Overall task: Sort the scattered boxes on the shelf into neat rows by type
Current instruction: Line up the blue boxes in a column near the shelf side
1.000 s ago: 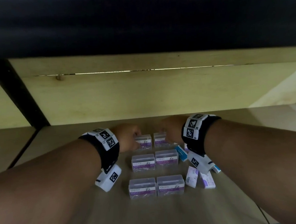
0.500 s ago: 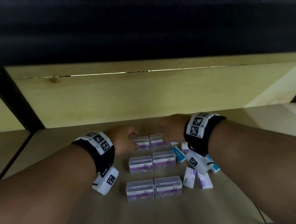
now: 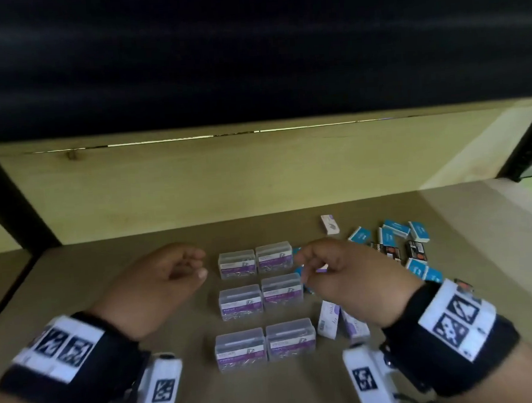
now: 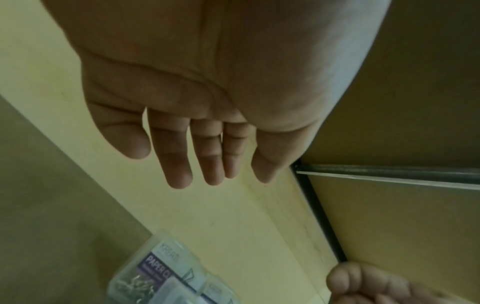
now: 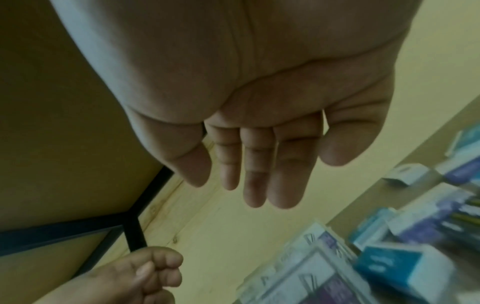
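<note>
Pale wooden boards form the back wall (image 3: 257, 177) of a shelf (image 3: 113, 273), whose brown floor carries all the boxes; black metal posts (image 3: 12, 198) frame it at the left and right.

Six clear paper-clip boxes (image 3: 261, 298) with purple labels stand in the middle in two neat columns of three, each pair side by side and touching or nearly so. To their right, near the front, two white-and-purple boxes (image 3: 329, 320) stand close together, partly hidden behind the right forearm. One more white box (image 3: 330, 224) lies alone nearer the back wall. Further right is a loose scatter of blue boxes (image 3: 391, 234) mixed with a few dark boxes (image 3: 415, 250), lying at odd angles and some touching.

The left hand (image 3: 157, 282) hovers just left of the back row of clear boxes, apart from them. Its fingers (image 4: 179, 160) hang loosely, slightly curled, and hold nothing. The right hand (image 3: 340, 271) hovers just right of the same columns, covering part of the blue scatter. From the head view a small white-and-purple shape shows at its fingertips, but whether it is held cannot be told; the right wrist view shows the fingers (image 5: 257, 174) straight and relaxed with nothing between them.

Both wrists wear black bands (image 3: 453, 339) with printed white markers.
</note>
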